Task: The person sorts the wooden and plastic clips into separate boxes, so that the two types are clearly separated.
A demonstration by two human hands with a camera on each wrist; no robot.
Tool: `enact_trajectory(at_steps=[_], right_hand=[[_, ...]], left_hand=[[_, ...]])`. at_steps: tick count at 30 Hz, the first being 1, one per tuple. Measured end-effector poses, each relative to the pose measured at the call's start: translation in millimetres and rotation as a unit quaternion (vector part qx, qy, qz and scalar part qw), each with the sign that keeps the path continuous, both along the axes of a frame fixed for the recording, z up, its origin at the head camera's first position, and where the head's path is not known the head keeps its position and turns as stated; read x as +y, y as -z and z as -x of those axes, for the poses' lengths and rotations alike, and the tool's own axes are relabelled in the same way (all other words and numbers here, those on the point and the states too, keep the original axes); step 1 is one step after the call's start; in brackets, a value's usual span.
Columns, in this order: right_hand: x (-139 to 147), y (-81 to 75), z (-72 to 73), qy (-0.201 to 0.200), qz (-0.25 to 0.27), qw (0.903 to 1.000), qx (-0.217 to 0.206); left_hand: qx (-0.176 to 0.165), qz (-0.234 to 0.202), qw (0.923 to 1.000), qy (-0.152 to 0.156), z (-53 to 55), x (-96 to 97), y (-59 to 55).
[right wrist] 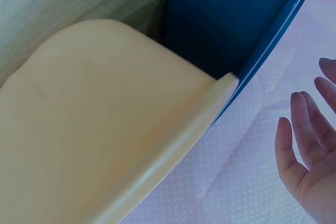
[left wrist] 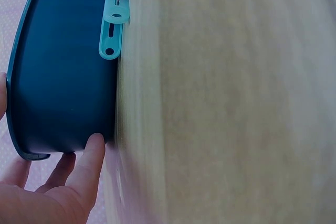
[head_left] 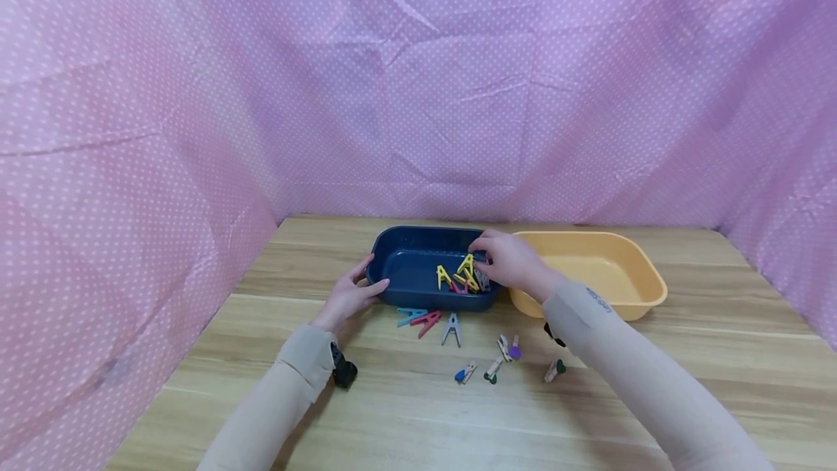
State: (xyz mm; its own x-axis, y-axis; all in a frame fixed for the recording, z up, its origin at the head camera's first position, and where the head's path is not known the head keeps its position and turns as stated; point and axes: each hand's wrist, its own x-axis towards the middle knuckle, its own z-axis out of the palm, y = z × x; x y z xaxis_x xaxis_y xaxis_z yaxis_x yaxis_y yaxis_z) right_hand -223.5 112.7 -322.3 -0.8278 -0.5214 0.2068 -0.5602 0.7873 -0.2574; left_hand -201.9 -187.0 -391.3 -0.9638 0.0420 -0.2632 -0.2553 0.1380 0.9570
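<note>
A dark blue basin (head_left: 418, 300) sits on the wooden table with several yellow clothespins (head_left: 442, 276), some grey clothespins (head_left: 482, 280) and a red one in its right end. My left hand (head_left: 346, 299) holds the basin's left end, thumb over the rim and fingertips (left wrist: 94, 145) against the outer wall. Over the basin's right end hovers my right hand (head_left: 513, 260), close above the grey clothespins. Its fingers (right wrist: 300, 114) are loosely bent and apart, with nothing seen between them.
A yellow basin (head_left: 644, 296) stands against the blue one on the right. In front lie a light blue clothespin (head_left: 410, 316), a red clothespin (head_left: 428, 322) and a grey clothespin (head_left: 451, 329). Several small wooden clothespins (head_left: 495, 368) with coloured ornaments lie nearer. Pink dotted cloth (head_left: 418, 129) hangs behind.
</note>
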Motion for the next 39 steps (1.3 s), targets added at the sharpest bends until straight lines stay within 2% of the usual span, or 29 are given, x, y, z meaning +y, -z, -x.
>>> enact_trajectory(at_steps=[2, 10, 17, 26, 29, 33, 39], right_hand=[[-0.7, 0.1, -5.0, -0.010, 0.002, 0.9999, 0.008], [-2.7, -3.6, -20.5, -0.027, 0.031, 0.9991, -0.003], [-4.6, 1.6, -30.0, -0.059, 0.035, 0.9973, 0.028], [-11.8, 6.8, -43.5, -0.088, 0.038, 0.9944, 0.043], [-13.7, 8.4, -47.0, -0.093, 0.041, 0.9941, 0.040], [-15.3, 11.2, -51.1, -0.092, 0.049, 0.9945, 0.013], [-16.4, 16.5, -54.5, -0.096, 0.042, 0.9944, 0.013]], left_hand=[[-0.003, 0.001, 1.0000, 0.000, -2.5, 0.5, -2.8], [-0.006, -0.002, 1.0000, -0.003, -0.9, -1.1, 3.3], [-0.014, -0.001, 0.9999, -0.009, -0.6, -1.4, 3.8], [-0.015, -0.001, 0.9999, -0.007, -0.5, -0.4, 2.4], [-0.017, -0.002, 0.9998, -0.009, 0.3, -0.4, 1.6], [-0.017, -0.004, 0.9998, -0.010, 1.9, 0.0, 0.2], [-0.017, -0.010, 0.9998, -0.011, 3.9, 1.4, -0.7]])
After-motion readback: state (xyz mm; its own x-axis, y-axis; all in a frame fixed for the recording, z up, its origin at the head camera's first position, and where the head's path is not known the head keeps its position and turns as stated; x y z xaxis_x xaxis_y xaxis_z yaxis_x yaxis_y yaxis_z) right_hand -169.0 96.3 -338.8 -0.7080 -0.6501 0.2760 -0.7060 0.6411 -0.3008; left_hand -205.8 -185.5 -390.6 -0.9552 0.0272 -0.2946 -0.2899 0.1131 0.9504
